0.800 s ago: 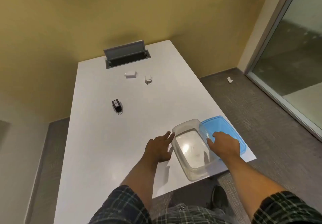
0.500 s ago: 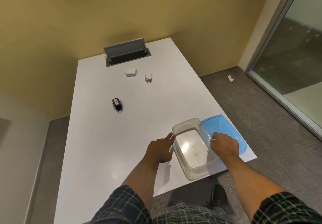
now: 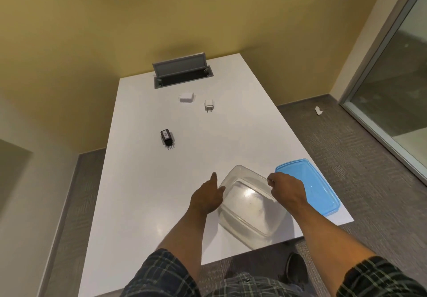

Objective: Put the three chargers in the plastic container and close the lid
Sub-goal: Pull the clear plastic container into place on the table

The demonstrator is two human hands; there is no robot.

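A clear plastic container (image 3: 251, 208) sits empty near the table's front right edge, turned at an angle. My right hand (image 3: 287, 191) pinches its far right rim. My left hand (image 3: 208, 196) rests flat against its left wall, fingers together. The blue lid (image 3: 316, 185) lies on the table just right of the container, partly behind my right hand. Three chargers lie farther back: a black charger (image 3: 166, 137) mid-left, a white square charger (image 3: 186, 97) and a small white charger (image 3: 209, 105) near the far end.
The white table (image 3: 138, 192) carries an open grey cable hatch (image 3: 181, 70) at its far end. Yellow walls stand behind and to the left. A glass partition (image 3: 397, 93) is at the right, and a white scrap (image 3: 318, 110) lies on the carpet.
The container has been shifted left and turned, away from the lid. My right hand moved from the lid side onto the container's rim; my left hand stays against its left wall.
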